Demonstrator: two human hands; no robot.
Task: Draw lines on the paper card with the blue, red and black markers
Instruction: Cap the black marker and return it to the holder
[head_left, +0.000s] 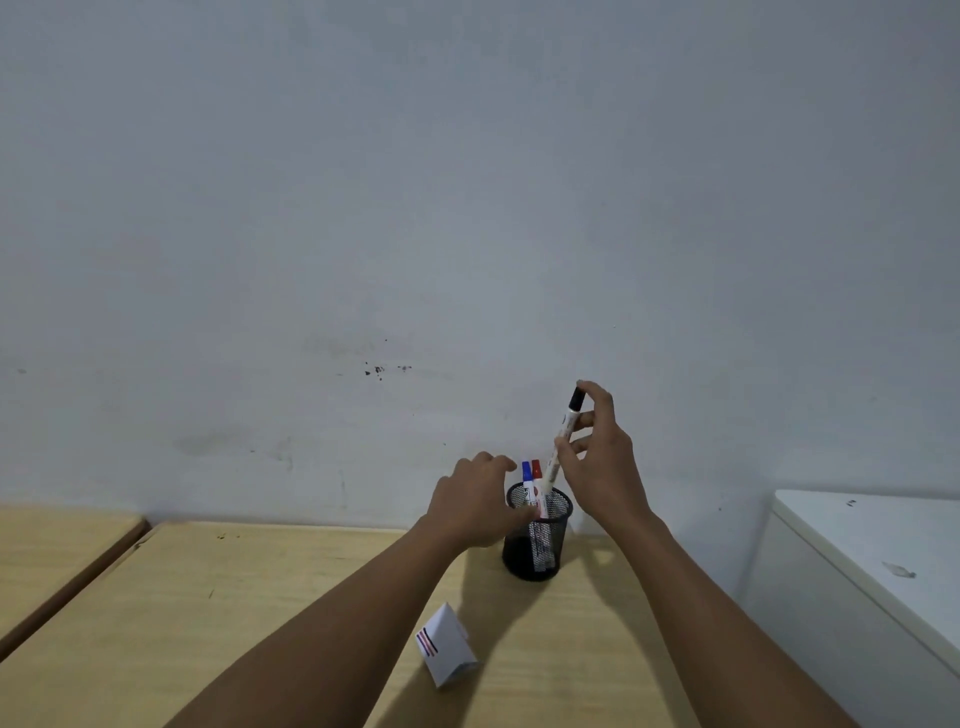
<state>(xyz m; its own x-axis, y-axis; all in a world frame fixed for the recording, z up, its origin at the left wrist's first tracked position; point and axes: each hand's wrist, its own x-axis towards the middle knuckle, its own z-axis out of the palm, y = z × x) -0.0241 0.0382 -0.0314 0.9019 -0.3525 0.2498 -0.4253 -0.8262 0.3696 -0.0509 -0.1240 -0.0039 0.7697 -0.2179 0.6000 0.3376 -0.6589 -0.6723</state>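
A black mesh pen cup (535, 556) stands on the wooden desk near the wall. The blue marker (527, 480) and the red marker (536, 475) stand upright in it, caps up. My right hand (602, 457) grips the black marker (563, 436) by its upper half, cap up, its lower end at the cup's mouth. My left hand (475, 501) holds the cup's left rim. The white paper card (447, 644) lies nearer to me, bearing blue, red and black lines along one edge.
The wooden desk (260, 613) meets a second desk (52, 561) at the left across a gap. A white cabinet (872, 561) stands at the right. A grey wall rises right behind the cup.
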